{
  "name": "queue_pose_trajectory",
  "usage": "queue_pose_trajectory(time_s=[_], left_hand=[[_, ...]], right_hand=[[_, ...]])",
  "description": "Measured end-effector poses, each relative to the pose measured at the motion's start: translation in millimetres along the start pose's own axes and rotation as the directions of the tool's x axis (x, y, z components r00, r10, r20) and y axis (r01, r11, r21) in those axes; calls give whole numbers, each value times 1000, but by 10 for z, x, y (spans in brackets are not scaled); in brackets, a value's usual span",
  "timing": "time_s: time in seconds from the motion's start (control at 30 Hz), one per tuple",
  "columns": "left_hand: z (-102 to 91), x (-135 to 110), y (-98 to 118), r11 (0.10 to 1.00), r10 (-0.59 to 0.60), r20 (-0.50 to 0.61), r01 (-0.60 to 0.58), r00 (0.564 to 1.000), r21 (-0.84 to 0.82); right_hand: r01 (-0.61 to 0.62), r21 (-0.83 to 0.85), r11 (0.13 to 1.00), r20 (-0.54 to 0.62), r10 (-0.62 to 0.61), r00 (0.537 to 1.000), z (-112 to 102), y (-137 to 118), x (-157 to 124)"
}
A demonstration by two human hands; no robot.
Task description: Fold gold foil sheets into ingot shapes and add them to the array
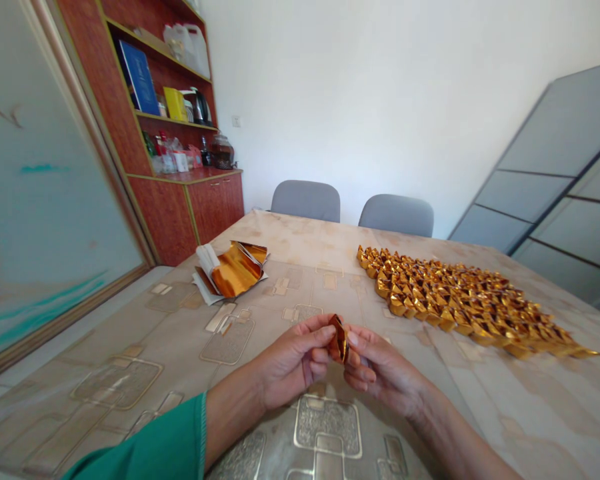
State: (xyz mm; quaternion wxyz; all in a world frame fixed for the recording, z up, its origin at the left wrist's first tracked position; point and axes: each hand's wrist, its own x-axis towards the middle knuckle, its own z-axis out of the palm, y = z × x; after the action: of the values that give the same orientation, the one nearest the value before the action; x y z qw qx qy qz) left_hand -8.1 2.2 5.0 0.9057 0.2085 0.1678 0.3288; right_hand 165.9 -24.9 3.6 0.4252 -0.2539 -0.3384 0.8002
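Observation:
Between my two hands, above the near middle of the table, is a small folded piece of gold foil paper [339, 340], narrow and held upright. My left hand [305, 350] pinches its left side between thumb and fingers. On the other side, my right hand [375, 360] grips it with the thumb and curled fingers. To the left lies a stack of gold foil paper sheets [236, 270], curled, with white backs showing. At the right stand many folded gold paper ingots [450, 293], packed in close rows.
A patterned cover lies on the table [170, 347]. Two grey chairs [306, 200] stand at its far edge, before a white wall. A red-brown cabinet [215, 200] with bottles, a kettle and jugs stands at the back left, beside a glass sliding door [55, 200].

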Motion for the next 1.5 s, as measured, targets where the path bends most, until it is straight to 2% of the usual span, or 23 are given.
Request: queue_pose_trajectory(time_s=[0.27,0.67,0.83,1.0,1.17,1.23,1.33,1.5], left_hand=[[8,-12,28,991,16,-30,-12,999,130],[-18,4,7,999,-12,-41,10,999,-40],[-1,13,11,998,-33,-31,32,999,-60],[13,20,16,995,20,-87,-28,996,-98],[10,4,12,994,-43,-88,34,995,-103],[14,-12,4,998,-27,-72,23,997,-64],[24,-26,-19,996,68,-66,-63,996,67],[19,0,-70,960,171,-145,-131,975,247]], right_hand=[[-38,-16,999,-27,38,999,-35,9,16],[-37,-24,999,-51,36,998,-13,-27,2],[-40,-24,999,-20,39,999,-30,-18,5],[-39,16,999,-24,39,999,-44,-7,20],[-44,30,999,-44,45,998,-29,-18,11],[-43,27,999,-42,45,998,-23,-22,7],[-53,4,999,-39,53,998,-18,-21,5],[-92,2,996,-48,92,995,-35,12,10]])
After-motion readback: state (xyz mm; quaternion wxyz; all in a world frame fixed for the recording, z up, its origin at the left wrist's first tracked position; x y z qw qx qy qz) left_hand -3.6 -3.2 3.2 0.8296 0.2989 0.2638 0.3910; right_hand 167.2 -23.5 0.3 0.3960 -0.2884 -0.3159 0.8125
